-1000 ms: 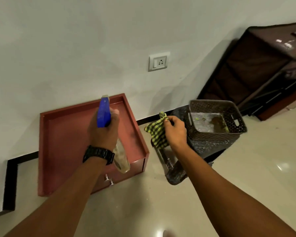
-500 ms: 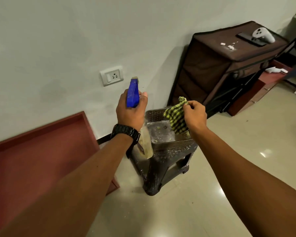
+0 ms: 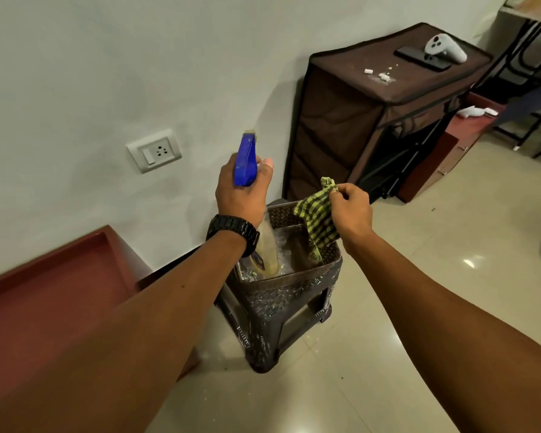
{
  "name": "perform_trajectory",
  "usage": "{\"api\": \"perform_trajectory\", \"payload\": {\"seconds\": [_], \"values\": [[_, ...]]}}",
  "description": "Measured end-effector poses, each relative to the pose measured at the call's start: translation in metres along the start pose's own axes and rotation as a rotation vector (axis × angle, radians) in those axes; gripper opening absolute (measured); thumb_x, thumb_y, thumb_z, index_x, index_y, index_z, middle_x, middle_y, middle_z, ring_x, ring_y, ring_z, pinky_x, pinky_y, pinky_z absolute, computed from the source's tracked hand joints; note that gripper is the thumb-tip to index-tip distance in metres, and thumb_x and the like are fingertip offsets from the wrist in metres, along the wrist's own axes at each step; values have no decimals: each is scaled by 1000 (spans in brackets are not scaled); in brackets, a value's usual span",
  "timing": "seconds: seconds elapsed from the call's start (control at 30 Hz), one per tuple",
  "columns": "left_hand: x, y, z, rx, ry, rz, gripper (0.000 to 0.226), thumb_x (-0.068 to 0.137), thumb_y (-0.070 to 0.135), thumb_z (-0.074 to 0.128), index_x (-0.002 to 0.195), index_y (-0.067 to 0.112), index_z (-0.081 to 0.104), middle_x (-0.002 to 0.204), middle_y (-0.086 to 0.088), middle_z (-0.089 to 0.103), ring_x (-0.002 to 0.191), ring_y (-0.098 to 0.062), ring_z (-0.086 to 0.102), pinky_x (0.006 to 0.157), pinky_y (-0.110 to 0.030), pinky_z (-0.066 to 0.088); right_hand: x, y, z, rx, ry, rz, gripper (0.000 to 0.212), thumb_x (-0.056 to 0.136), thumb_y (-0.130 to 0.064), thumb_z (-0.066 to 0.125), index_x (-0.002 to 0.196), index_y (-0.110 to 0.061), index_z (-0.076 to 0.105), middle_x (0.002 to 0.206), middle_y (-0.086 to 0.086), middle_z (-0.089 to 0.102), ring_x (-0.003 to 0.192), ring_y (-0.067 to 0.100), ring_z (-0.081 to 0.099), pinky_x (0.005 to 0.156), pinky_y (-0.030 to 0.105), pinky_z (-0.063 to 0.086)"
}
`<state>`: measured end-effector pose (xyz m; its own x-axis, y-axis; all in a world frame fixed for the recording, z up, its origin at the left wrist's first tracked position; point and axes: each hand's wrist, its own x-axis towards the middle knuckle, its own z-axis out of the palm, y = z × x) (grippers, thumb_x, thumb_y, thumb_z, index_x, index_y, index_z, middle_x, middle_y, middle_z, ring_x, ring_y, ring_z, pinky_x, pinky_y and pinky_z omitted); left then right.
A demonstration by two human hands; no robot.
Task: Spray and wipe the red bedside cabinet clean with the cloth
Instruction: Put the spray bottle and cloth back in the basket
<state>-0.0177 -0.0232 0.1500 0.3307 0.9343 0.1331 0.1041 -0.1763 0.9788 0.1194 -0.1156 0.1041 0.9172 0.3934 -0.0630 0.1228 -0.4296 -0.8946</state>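
Left hand [image 3: 242, 195] grips the spray bottle [image 3: 246, 160] above the basket [image 3: 297, 285]. Right hand [image 3: 352, 212] pinches the cloth [image 3: 316, 218] over the basket's right edge.

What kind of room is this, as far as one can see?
Probably a bedroom or other room in a home: a red bedside cabinet by the wall, a brown fabric wardrobe, and a wall socket above a tiled floor.
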Motion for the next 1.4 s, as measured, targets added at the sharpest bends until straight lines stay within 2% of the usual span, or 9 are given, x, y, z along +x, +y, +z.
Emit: {"api": "perform_trajectory", "payload": {"seconds": [0.23, 0.33, 0.53, 0.63, 0.83, 1.03, 1.17, 1.3, 1.4], "values": [[6, -33, 10, 87, -49, -13, 20, 87, 32, 64, 97, 15, 60, 95, -15, 62, 78, -18, 55, 78, -31, 49, 17, 27, 18, -45, -46, -15, 20, 97, -20, 49, 104, -18, 67, 91, 0, 65, 76, 11, 55, 73, 32, 46], [11, -44, 12, 127, -49, -26, 17, 87, 32, 63, 96, 19, 60, 98, -16, 64, 80, -19, 56, 80, -34, 51, 22, 36, 27, -80, -70, -19, 21, 97, -20, 50, 107, -16, 67, 97, 2, 67, 87, 18, 58, 77, 33, 46], [13, -61, 17, 140, -22, -51, 18, 87, 23, 63, 100, 11, 62, 97, -15, 65, 90, -29, 61, 85, -45, 52, 31, 57, 40, -209, -144, -37, 28, 96, -17, 51, 121, -14, 64, 116, 7, 66, 107, 26, 59, 94, 36, 47], [13, -69, 19, 165, -23, -35, 17, 87, 21, 63, 100, 9, 63, 95, -14, 65, 88, -28, 61, 84, -42, 53, 35, 67, 46, -268, -179, -53, 30, 96, -16, 53, 124, -12, 63, 122, 8, 65, 111, 27, 58, 98, 36, 46], [11, -86, 19, 188, -24, -51, 22, 87, 25, 64, 105, 12, 62, 104, -12, 62, 84, -17, 58, 79, -24, 46, 42, 82, 61, -381, -224, -89, 30, 94, -15, 54, 122, -14, 64, 122, 10, 65, 111, 29, 58, 95, 36, 45], [10, -93, 20, 180, -29, -24, 23, 86, 26, 66, 105, 14, 61, 107, -11, 61, 84, -19, 59, 79, -26, 48, 40, 97, 71, -484, -277, -95, 28, 93, -11, 54, 118, -16, 67, 116, 14, 66, 108, 34, 58, 95, 38, 45], [6, -98, 19, 172, -52, -19, 28, 84, 29, 68, 106, 18, 55, 100, -8, 61, 89, -26, 61, 85, -42, 52, 38, 105, 75, -611, -376, -94, 32, 93, -4, 50, 117, -16, 66, 117, 17, 65, 108, 35, 58, 94, 40, 46], [2, -101, 19, 144, -38, -31, 39, 80, 30, 71, 111, 16, 52, 83, 5, 61, 82, -18, 64, 81, -40, 55, 34, 116, 80, -787, -512, -76, 35, 92, -2, 46, 122, -11, 62, 122, 18, 59, 112, 35, 56, 97, 43, 46], [2, -106, 17, 137, -53, -79, 45, 78, 33, 73, 114, 19, 50, 88, -2, 65, 80, -16, 64, 82, -40, 55, 30, 122, 82, -874, -568, -73, 35, 92, -2, 45, 123, -9, 60, 125, 17, 57, 115, 36, 54, 99, 44, 44]]}}
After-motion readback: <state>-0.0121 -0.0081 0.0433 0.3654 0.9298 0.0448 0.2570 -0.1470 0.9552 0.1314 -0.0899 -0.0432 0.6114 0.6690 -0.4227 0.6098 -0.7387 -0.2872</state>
